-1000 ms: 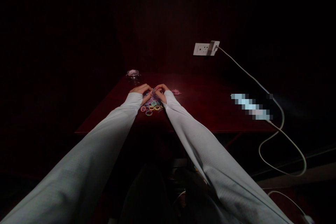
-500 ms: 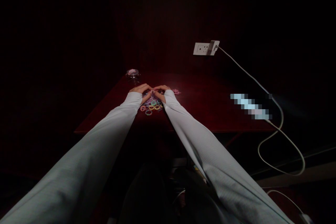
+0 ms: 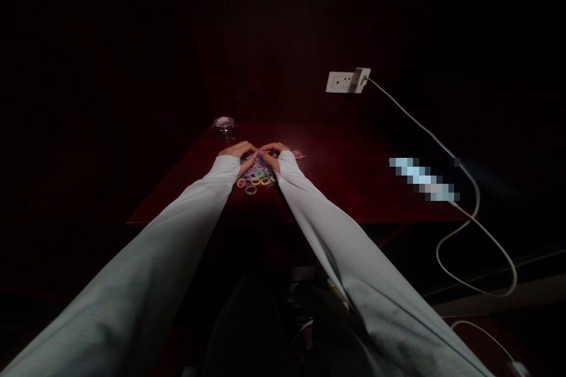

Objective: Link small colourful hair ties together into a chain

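A pile of small colourful hair ties [image 3: 259, 175] lies on the dark red table, with yellow, green, orange and purple rings showing at its near side. Over its far part, my left hand [image 3: 237, 151] is closed, thumb and fingers drawn together. My right hand [image 3: 275, 152] faces it from the other side, also closed in a pinch. The fingertips of both hands nearly meet above the pile. Whatever they hold between them is too small and dim to make out. Both wrists are covered by light grey sleeves.
A clear jar [image 3: 224, 125] with a lid stands at the table's [image 3: 177, 200] far left. Pink items [image 3: 299, 155] lie just right of my right hand. A blurred-out device [image 3: 422, 179] on the right joins a white cable [image 3: 495, 235] running to a wall socket [image 3: 339, 82].
The fingers of my right hand have shifted slightly, and the fingertips look a little further apart. The pile and jar stay in place.
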